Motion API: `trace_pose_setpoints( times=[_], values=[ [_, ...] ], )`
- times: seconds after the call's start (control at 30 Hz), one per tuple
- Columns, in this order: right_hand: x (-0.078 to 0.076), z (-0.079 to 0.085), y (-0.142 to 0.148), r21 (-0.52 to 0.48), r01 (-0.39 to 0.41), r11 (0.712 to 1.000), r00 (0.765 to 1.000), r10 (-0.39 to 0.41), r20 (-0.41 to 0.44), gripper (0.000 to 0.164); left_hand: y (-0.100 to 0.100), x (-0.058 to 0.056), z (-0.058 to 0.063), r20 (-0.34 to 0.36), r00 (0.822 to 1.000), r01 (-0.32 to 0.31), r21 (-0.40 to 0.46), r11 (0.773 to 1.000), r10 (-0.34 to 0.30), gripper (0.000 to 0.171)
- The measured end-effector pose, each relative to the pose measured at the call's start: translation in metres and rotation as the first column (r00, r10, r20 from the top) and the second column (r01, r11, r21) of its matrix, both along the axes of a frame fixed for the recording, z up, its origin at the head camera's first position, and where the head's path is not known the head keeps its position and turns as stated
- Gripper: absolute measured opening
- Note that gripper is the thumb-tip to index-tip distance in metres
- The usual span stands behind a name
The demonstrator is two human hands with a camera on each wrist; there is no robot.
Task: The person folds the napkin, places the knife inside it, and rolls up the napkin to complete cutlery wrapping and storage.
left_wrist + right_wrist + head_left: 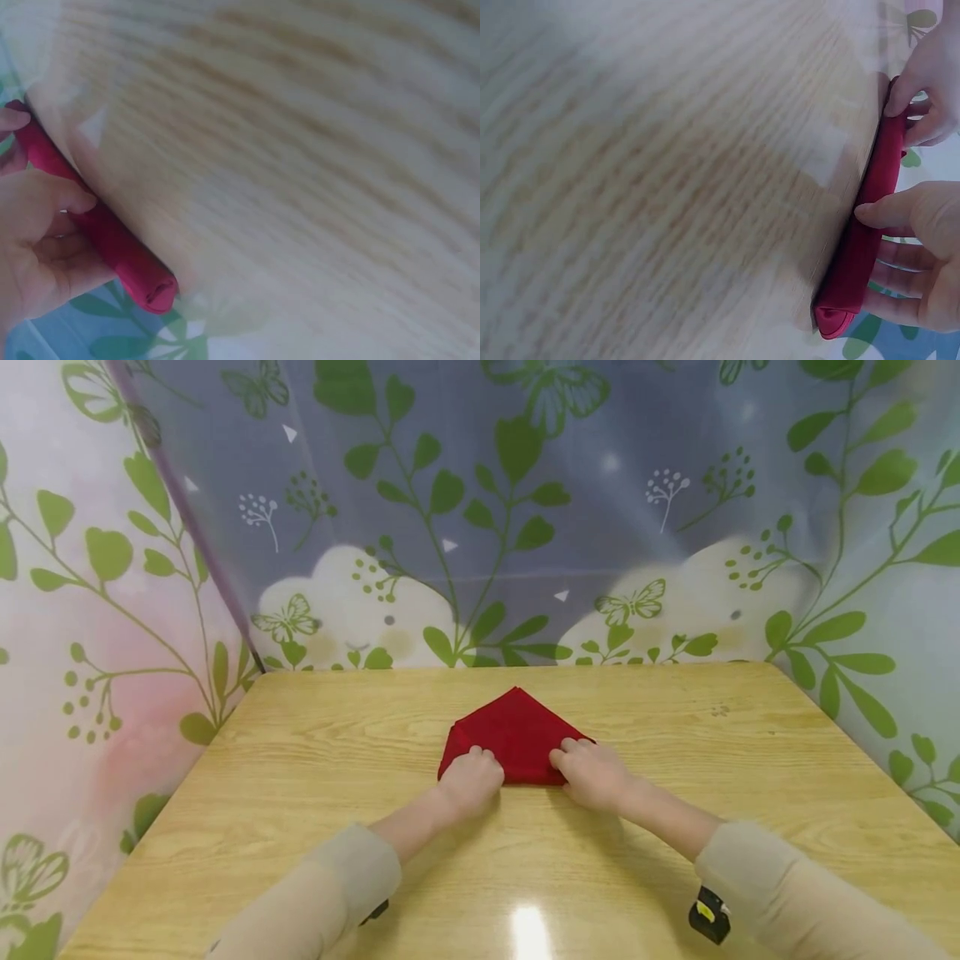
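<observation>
A red cloth [517,735] lies on the wooden table, its far side folded to a point and its near edge thick and rounded. My left hand [474,777] grips that near edge at the left. At the right end, my right hand [592,768] holds the same edge. In the left wrist view the red cloth [124,251] shows as a roll with layered folds at its end, the thumb laid along its near side and fingers behind. The right wrist view shows the rolled cloth [862,251] between thumb and fingers, with both hands along it.
The light wooden table [337,735] extends around the cloth, with a small dark mark on its right. A curtain [480,527] with leaves, butterflies and clouds hangs along the table's back and sides. A black wrist device [708,914] sits under the right sleeve.
</observation>
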State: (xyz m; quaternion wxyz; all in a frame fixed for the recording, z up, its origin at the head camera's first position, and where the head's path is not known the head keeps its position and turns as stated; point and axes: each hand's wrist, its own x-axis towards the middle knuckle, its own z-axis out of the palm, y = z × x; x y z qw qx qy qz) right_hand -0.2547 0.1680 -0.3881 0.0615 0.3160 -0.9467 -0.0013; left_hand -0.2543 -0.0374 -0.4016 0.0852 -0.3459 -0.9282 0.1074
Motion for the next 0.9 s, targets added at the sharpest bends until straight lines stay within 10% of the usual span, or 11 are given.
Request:
trace_pose_setpoints(
  times=[0.4, 0.7, 0.9],
  values=[
    [-0.009, 0.0, 0.001, 0.001, -0.056, 0.998, 0.998, 0.056, -0.003, 0.01, -0.004, -0.01, 0.005, 0.095, 0.995, 0.034, 0.074, 0.997, -0.041, 0.02],
    [-0.016, 0.008, 0.007, 0.046, -0.14, 0.989, 0.988, 0.136, 0.078, 0.005, -0.004, -0.011, 0.018, 0.299, 0.953, -0.094, 0.125, 0.988, 0.053, 0.015],
    [-0.02, 0.009, 0.011, 0.06, -0.19, 0.98, 0.977, 0.183, 0.108, 0.011, -0.008, -0.01, 0.021, 0.312, 0.948, -0.113, 0.153, 0.982, 0.061, 0.013]
  ],
)
